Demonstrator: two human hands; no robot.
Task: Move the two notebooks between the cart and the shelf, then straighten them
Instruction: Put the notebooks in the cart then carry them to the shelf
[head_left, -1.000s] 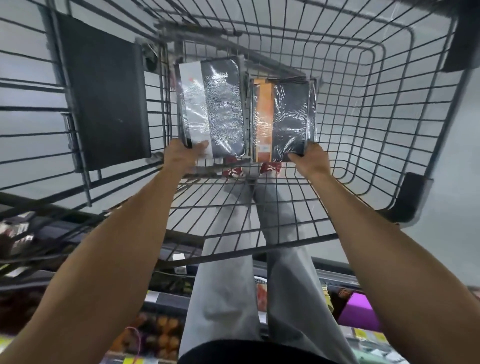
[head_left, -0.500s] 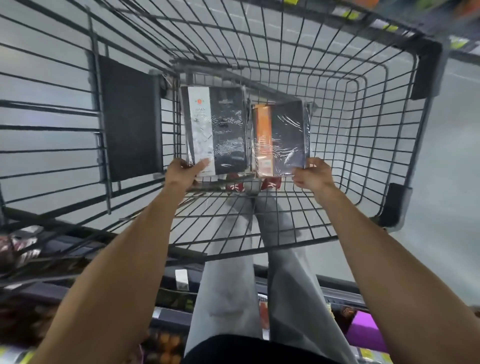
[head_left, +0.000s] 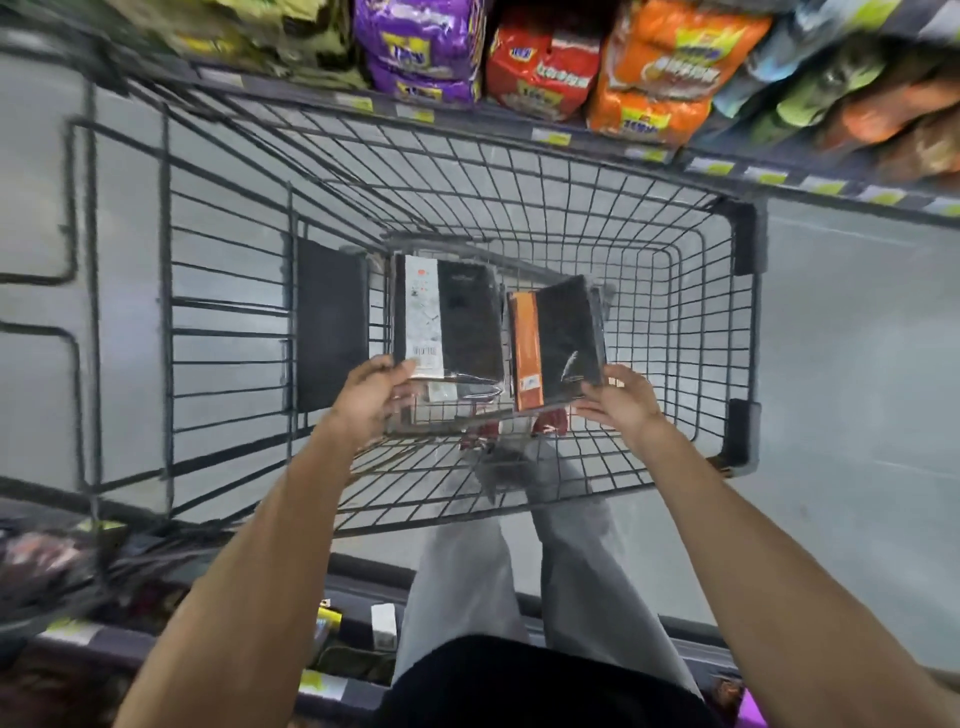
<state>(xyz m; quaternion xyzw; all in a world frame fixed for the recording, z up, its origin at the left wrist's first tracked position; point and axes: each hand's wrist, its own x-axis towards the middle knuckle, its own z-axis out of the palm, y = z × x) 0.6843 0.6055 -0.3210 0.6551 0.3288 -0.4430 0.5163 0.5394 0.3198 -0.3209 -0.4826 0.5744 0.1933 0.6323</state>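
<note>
The white-banded notebook (head_left: 452, 322) is clamped at its near edge in the left grip (head_left: 371, 395) and the orange-banded notebook (head_left: 561, 338) in the right grip (head_left: 618, 400), side by side within the cart (head_left: 675, 364), so placement on the far shelf (head_left: 571, 137) and straightening are judged not yet done.

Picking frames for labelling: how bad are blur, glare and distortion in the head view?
Head view: motion blur smears the snack bags and the cart wires toward the edges; print on the white-banded notebook is soft; a glare streak crosses the orange-banded notebook wrap; wide-angle lens bows the cart rim.
</note>
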